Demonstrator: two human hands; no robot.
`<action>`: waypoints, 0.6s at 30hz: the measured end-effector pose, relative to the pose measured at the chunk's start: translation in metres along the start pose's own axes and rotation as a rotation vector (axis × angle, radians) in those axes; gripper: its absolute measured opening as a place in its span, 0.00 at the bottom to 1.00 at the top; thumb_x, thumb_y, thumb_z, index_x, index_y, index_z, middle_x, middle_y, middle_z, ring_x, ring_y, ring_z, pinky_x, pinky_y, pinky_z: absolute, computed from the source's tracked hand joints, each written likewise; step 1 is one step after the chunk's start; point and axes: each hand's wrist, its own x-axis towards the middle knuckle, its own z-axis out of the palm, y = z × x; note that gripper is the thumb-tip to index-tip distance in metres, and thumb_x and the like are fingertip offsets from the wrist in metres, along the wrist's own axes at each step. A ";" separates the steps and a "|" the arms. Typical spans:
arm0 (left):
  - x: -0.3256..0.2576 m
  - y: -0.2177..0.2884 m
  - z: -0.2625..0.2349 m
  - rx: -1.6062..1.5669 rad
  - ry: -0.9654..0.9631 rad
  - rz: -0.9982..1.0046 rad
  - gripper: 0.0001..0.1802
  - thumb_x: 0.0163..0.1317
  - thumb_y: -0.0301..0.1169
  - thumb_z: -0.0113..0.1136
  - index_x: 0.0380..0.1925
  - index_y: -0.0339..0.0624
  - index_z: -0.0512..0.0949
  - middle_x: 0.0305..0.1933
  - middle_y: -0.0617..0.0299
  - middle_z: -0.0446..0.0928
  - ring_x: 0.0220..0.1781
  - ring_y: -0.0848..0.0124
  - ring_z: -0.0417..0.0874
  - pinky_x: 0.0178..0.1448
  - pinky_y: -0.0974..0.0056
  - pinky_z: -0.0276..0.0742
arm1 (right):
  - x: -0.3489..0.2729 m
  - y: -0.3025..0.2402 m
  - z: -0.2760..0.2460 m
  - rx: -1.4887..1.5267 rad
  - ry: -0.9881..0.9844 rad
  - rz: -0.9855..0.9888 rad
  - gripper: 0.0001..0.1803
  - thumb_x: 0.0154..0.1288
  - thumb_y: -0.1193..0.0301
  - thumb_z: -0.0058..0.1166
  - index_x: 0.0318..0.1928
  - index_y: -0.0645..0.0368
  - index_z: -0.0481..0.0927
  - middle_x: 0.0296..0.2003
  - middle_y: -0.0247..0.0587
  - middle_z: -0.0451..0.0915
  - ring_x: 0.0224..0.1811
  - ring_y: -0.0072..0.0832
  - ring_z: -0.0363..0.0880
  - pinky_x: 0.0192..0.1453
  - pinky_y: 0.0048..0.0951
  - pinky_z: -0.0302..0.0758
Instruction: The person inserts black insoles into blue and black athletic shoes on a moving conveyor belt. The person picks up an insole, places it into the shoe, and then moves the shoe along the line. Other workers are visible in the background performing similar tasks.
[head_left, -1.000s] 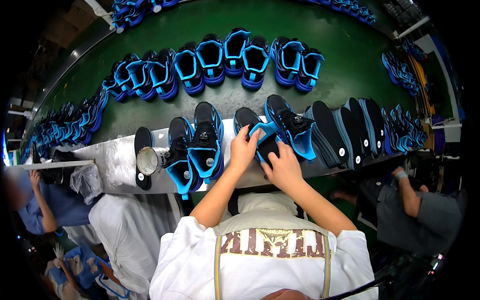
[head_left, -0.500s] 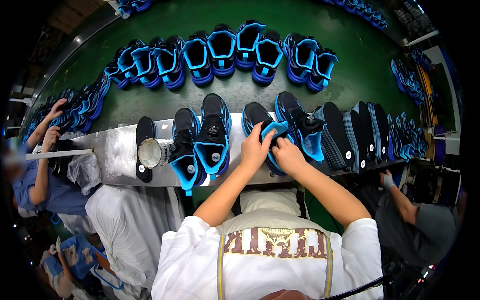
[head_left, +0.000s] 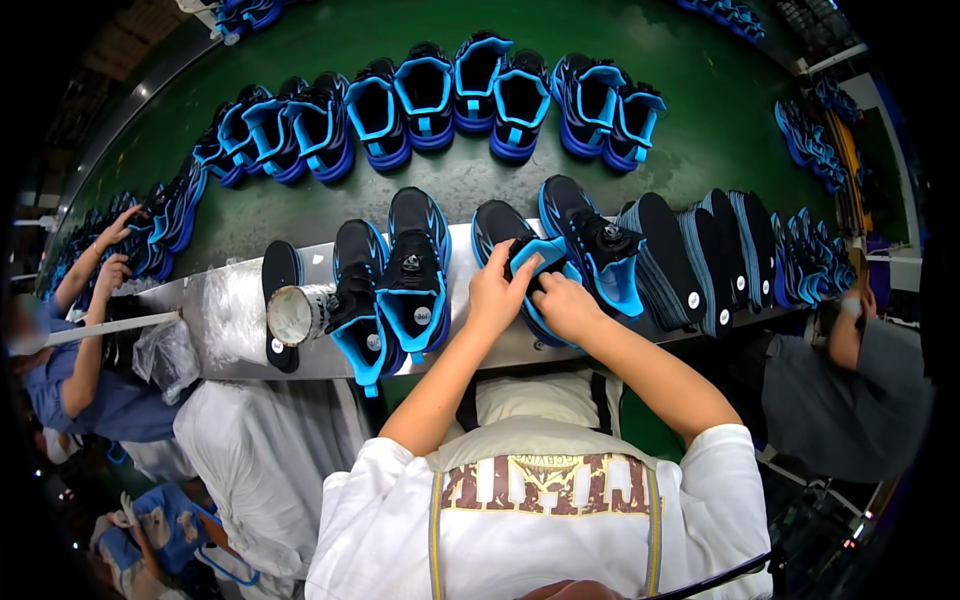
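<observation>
I see my left hand and right hand both on one black and blue shoe that lies on the metal workbench. The left fingers curl narrowly over its blue tongue, gripping it; the right fingers are tucked down into the shoe's opening, and I cannot tell how far they spread. Just right of the right fingers lies another shoe with a round dial, and beyond it a fanned row of dark insoles. Left of the left fingers sits a pair of finished shoes beside a clear roll. Past my fingertips, more blue shoes rest on the green conveyor belt.
</observation>
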 end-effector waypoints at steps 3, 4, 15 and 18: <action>-0.002 0.002 -0.001 -0.005 0.020 0.025 0.17 0.53 0.32 0.56 0.41 0.35 0.68 0.29 0.62 0.76 0.27 0.81 0.72 0.29 0.77 0.67 | -0.003 -0.002 -0.001 0.005 0.073 -0.005 0.05 0.46 0.73 0.46 0.22 0.61 0.74 0.29 0.43 0.68 0.34 0.35 0.69 0.35 0.31 0.70; -0.002 0.003 -0.001 0.005 0.020 0.041 0.17 0.53 0.32 0.56 0.41 0.35 0.69 0.29 0.62 0.76 0.27 0.81 0.72 0.29 0.76 0.67 | -0.004 -0.003 -0.003 0.016 0.074 0.004 0.05 0.46 0.73 0.46 0.22 0.61 0.73 0.29 0.43 0.68 0.34 0.34 0.69 0.35 0.31 0.70; -0.001 -0.004 -0.001 0.065 0.054 0.111 0.18 0.52 0.39 0.55 0.40 0.41 0.70 0.23 0.53 0.75 0.18 0.67 0.74 0.24 0.68 0.68 | 0.006 0.000 0.008 -0.174 -0.074 -0.002 0.06 0.46 0.72 0.46 0.21 0.59 0.76 0.30 0.43 0.70 0.36 0.34 0.69 0.37 0.30 0.69; -0.002 -0.002 0.000 0.058 0.047 0.099 0.18 0.52 0.38 0.55 0.41 0.40 0.70 0.24 0.52 0.75 0.19 0.66 0.75 0.24 0.68 0.68 | 0.005 0.003 0.008 -0.176 -0.111 -0.021 0.07 0.47 0.72 0.45 0.22 0.59 0.77 0.32 0.43 0.71 0.37 0.34 0.68 0.39 0.30 0.67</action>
